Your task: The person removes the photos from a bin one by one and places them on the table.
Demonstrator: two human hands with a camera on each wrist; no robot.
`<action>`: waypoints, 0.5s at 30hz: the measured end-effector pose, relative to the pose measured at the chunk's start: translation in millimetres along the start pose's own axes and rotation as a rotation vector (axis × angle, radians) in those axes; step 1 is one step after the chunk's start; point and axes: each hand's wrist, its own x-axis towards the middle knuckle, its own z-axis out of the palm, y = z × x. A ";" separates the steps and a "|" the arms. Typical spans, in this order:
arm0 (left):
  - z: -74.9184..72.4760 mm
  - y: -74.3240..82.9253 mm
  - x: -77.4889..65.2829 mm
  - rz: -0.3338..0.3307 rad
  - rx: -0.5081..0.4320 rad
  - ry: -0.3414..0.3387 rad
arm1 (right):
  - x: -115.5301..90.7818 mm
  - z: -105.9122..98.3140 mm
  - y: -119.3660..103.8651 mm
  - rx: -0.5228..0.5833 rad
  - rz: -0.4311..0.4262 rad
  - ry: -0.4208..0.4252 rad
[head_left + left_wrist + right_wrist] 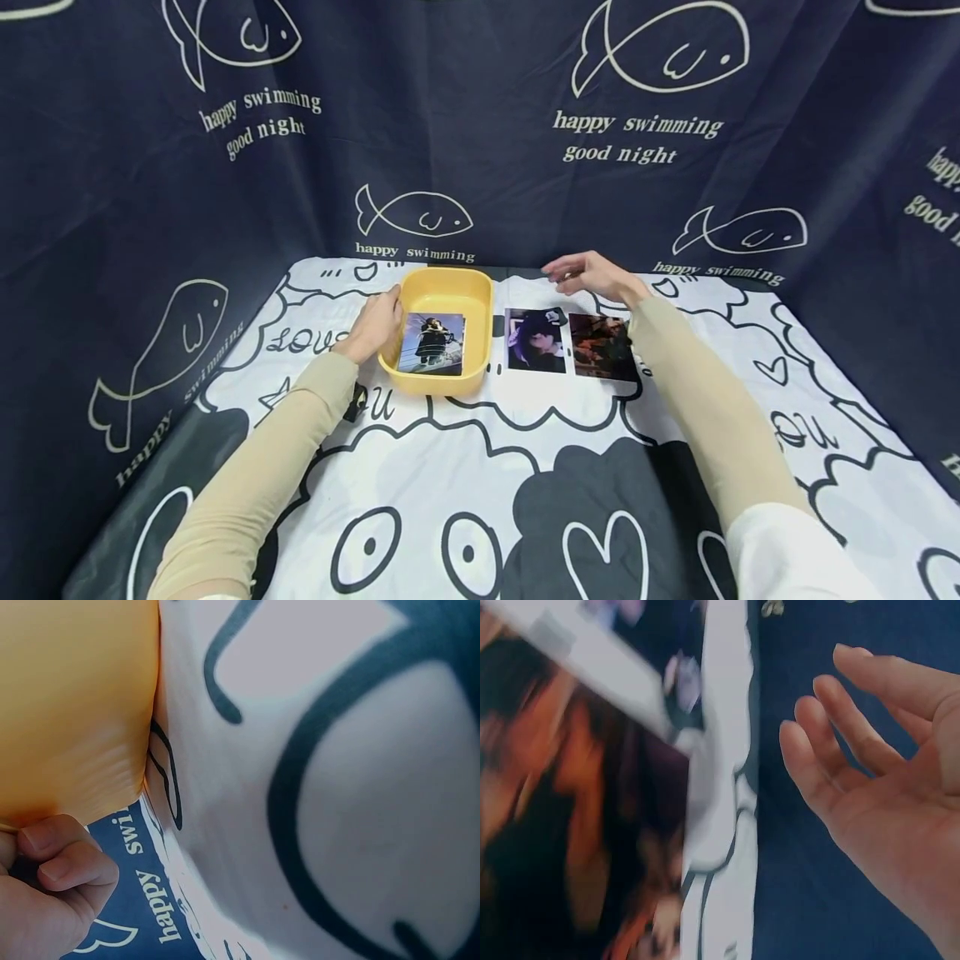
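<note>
Head view: left hand (377,323) grips yellow tray (435,386), long axis running near-to-far; right hand (592,276), fingers relaxed.

Left forearm (255,467), beige-sleeved: extended forward, angled inward. Left hand (378,321): curled in a grip — two bent fingers visible in the wrist view. Right forearm (712,408), likewise beige-sleeved: extended forward and inward. Right hand (592,275): raised, pointing leftward — gently bent fingers, slightly parted at the tips.

The backdrop (465,125) repeatedly bears "happy swimming" and "good night" in pale lettering, while the sheet (420,475) carries "LOV" at left, its remainder partly hidden, and "OU" at right.
</note>
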 end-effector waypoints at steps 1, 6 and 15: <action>0.1 -0.3 0.4 0.005 0.001 0.002 | 5.2 3.2 -5.2 0.011 0.002 -0.011; 0.3 -1.0 1.0 0.026 0.010 0.020 | 28.5 23.2 -32.2 0.049 -0.017 -0.066; 0.5 0.8 1.4 0.011 0.003 0.014 | 59.0 58.4 -70.6 0.044 -0.105 -0.146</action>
